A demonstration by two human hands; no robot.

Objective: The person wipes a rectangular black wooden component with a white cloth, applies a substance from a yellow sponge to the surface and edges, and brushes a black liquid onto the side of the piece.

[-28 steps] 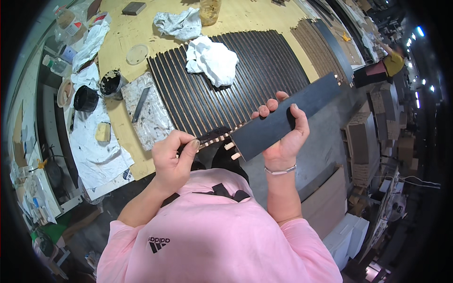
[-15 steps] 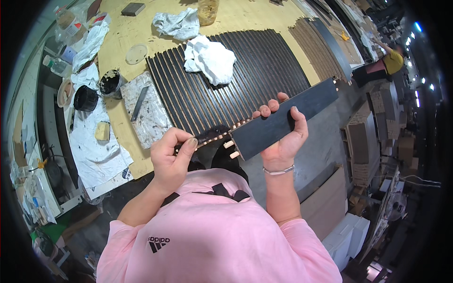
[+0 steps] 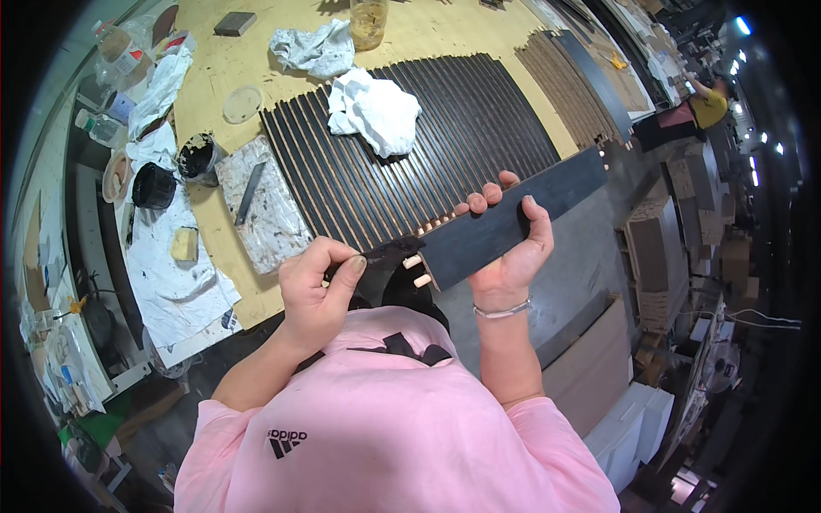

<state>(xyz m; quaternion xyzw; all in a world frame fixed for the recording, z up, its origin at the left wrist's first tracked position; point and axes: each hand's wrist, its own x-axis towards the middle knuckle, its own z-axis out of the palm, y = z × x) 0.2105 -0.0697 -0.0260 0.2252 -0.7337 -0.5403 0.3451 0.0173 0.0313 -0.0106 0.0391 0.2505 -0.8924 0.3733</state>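
My right hand (image 3: 510, 256) is closed around a long dark board (image 3: 517, 224), its fingers over the far edge and its thumb on the face. Pale wooden dowels (image 3: 414, 263) stick out of the board's near-left end; smaller ones show at its far end. Thumb and fingertips of my left hand (image 3: 321, 280) pinch a limp-looking black piece (image 3: 395, 250), which reaches to the board's left corner; whether it is a cloth or a brush I cannot tell. Beyond both hands, a row of dark boards (image 3: 462, 111) lies side by side on the table, a crumpled white cloth (image 3: 374, 111) on top.
On the left stand two black-stained pots (image 3: 155, 185), beside a yellow sponge (image 3: 184, 244) and a smeared white slab (image 3: 256, 201) with a dark flat strip on it. More boards (image 3: 569, 85) lie at the table's far right. A person (image 3: 705, 107) is at the far right.
My left hand has moved slightly right with the black piece, bringing it up to the board's dowelled end. The board in my right hand has barely shifted.
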